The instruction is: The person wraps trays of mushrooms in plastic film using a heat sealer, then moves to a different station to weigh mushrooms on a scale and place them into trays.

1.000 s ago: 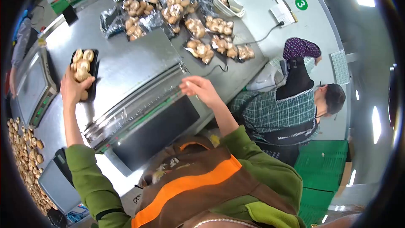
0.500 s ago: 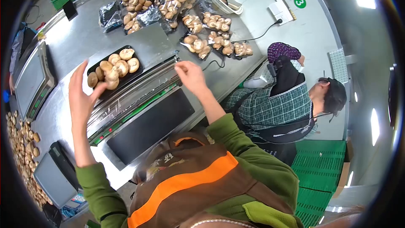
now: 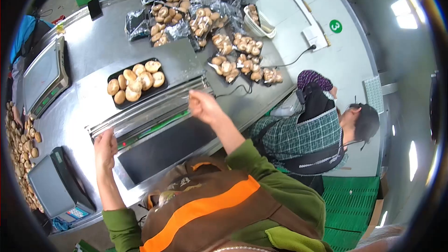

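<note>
A black tray [image 3: 122,103] of mushrooms [image 3: 145,80] rests on the metal surface behind the wrapping machine [image 3: 149,112]. My left hand [image 3: 106,145] is closed at the left end of the machine's film roller, its fingers pinched together. My right hand [image 3: 203,106] is closed over the right part of the machine, near the green strip. Whatever either hand pinches, perhaps clear film, is too thin to make out. Neither hand touches the tray.
Wrapped mushroom packs [image 3: 224,67] lie at the back right beside a white basket [image 3: 259,22]. Two scales [image 3: 44,77] and loose mushrooms [image 3: 23,158] are at the left. A co-worker [image 3: 303,135] is at the right; a dark phone [image 3: 94,9] lies at the back.
My left hand has left the tray's side and come down to the machine's left end, closing. My right hand has moved slightly lower and nearer me. The mushroom tray now shows unobstructed.
</note>
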The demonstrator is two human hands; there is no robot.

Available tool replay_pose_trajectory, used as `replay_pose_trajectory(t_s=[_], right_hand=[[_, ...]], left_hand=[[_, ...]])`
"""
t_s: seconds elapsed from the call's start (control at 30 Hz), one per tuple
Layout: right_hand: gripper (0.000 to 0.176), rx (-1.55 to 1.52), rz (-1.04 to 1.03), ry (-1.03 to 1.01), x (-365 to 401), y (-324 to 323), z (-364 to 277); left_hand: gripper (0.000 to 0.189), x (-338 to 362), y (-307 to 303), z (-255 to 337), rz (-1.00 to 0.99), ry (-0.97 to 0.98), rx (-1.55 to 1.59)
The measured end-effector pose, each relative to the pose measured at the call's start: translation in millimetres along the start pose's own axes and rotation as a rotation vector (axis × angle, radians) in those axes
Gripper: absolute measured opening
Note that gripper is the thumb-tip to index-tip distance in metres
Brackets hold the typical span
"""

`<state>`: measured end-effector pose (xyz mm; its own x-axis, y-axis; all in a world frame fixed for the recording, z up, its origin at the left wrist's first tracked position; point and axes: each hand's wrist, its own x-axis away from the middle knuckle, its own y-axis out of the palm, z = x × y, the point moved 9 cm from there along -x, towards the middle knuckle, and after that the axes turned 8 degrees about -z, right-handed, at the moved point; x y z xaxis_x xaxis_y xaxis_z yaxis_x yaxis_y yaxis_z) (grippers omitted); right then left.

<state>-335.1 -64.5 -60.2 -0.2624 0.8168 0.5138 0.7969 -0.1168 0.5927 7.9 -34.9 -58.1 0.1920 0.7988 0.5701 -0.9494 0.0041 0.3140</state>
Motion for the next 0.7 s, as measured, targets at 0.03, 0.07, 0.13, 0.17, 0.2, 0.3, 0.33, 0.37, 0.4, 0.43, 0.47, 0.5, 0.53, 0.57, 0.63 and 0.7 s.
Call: replay_pose_trajectory(t_s=[0.03,0.07,0.13,0.17,0.2,0.3,0.33,0.37,0.4,0.43,0.47,0.5,0.53,0.57,0.63,0.7], right_hand=[[0.03,-0.272,-0.112,0.175,3,15,23],[0.031,-0.549,-0.221,0.355,9,39,38],[0.029,-0.435,-0.314,0.19,-2,44,9],[0.028,-0.452,-0.409,0.071,-4,55,-30],[0.027,-0.472,-0.5,-0.047,-4,75,-68],[0.027,-0.216,-0.539,-0.418,-13,146,-149],[0.032,-0.103,-0.298,-0.542,-20,152,-166],[0.035,0.035,-0.352,-0.587,-46,159,-175],[0.04,0.173,-0.408,-0.633,-76,160,-176],[0.042,0.369,-0.286,-0.615,-108,146,-166],[0.043,0.54,-0.217,-0.592,-137,133,-150],[0.043,0.966,-0.298,-0.672,-172,117,-134],[0.041,0.989,-0.235,-0.469,-172,112,-114],[0.041,1.052,-0.184,-0.453,-174,105,-104],[0.041,1.116,-0.13,-0.423,-176,97,-94],[0.04,1.35,0.003,-0.474,-164,94,-98]], left_hand=[[0.028,2,16,-14,-0.152,-0.146,0.263],[0.03,7,35,-25,-0.306,-0.295,0.52],[0.031,-1,24,-2,-0.418,-0.004,0.683],[0.031,5,14,30,-0.368,0.074,0.778],[0.03,16,18,76,-0.418,0.25,0.834],[0.029,36,31,186,-0.607,0.816,0.564],[0.029,21,32,200,-0.479,0.881,0.334],[0.047,5,35,214,-0.35,0.945,0.101],[0.044,-18,37,215,-0.099,0.915,-0.092],[0.044,-39,36,210,0.108,0.849,-0.465],[0.044,-81,15,186,0.175,0.69,-0.637],[0.046,-107,9,163,0.177,0.538,-0.835],[0.045,-116,13,144,0.161,0.383,-0.94],[0.043,-120,16,134,0.183,0.586,-1.011],[0.041,-113,21,129,0.204,0.779,-1.073],[0.039,-108,19,115,0.065,0.364,-0.755]])
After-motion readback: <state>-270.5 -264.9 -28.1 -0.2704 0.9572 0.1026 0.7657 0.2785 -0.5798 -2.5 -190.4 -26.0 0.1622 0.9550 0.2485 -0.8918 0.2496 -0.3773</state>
